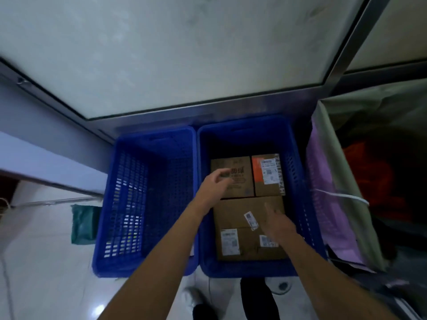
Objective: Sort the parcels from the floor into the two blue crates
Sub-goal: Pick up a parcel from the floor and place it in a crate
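Two blue crates stand side by side on the floor against a wall. The left crate (147,199) holds nothing I can see. The right crate (298,181) holds three cardboard parcels: a large box (233,218) at the near end, a brown box (240,181) at the far left and a box with an orange patch and a label (268,174) at the far right. My left hand (213,188) hovers over the brown box, fingers apart, holding nothing. My right hand (278,224) is over the large box, fingers loose, empty.
A large sack with a pink liner (328,181) stands right of the crates, with red items inside. A green bag (84,224) lies on the white tiled floor left of the crates. A frosted glass panel in a metal frame (184,54) rises behind them.
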{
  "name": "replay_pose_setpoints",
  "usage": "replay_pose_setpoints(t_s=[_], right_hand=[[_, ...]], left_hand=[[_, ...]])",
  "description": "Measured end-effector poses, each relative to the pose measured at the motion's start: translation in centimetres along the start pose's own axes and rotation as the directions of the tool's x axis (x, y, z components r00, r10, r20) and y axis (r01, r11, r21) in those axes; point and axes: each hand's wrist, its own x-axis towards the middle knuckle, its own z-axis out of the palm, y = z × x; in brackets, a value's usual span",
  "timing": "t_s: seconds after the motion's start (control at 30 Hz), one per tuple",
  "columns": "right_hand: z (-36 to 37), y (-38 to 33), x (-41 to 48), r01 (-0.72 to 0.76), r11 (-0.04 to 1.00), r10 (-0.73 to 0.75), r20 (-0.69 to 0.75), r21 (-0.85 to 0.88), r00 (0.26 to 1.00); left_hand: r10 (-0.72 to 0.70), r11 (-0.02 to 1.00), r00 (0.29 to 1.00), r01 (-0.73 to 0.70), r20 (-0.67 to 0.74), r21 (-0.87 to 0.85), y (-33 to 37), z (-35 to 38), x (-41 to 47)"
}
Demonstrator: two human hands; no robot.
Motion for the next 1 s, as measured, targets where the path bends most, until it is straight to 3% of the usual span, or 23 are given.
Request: replay_pose_setpoints(t_s=[0.27,0.53,0.67,1.0], right_hand=[[1.9,-6.6,-4.6,0.084,0.996,-0.083,-0.043,0.015,0.996],[9.1,-15.5,-12.1,0.197,0.970,-0.203,-0.031,-0.146,0.979],[13.3,-21.8,-17.3,0.282,0.912,-0.293,0.005,-0.299,0.956],[23.3,-34.3,-24.0,0.423,0.771,-0.440,0.082,-0.476,0.894]], left_hand=[[0.042,0.998,0.997,-0.040,-0.070,0.041,-5.7,-8.0,-8.7],[0.049,0.999,0.988,-0.049,-0.149,0.007,-15.2,-17.1,-19.2],[0.020,0.999,0.980,-0.027,-0.198,-0.035,-20.3,-21.4,-25.4],[-0.054,0.989,0.916,-0.006,-0.397,-0.148,-31.2,-29.8,-36.8]])
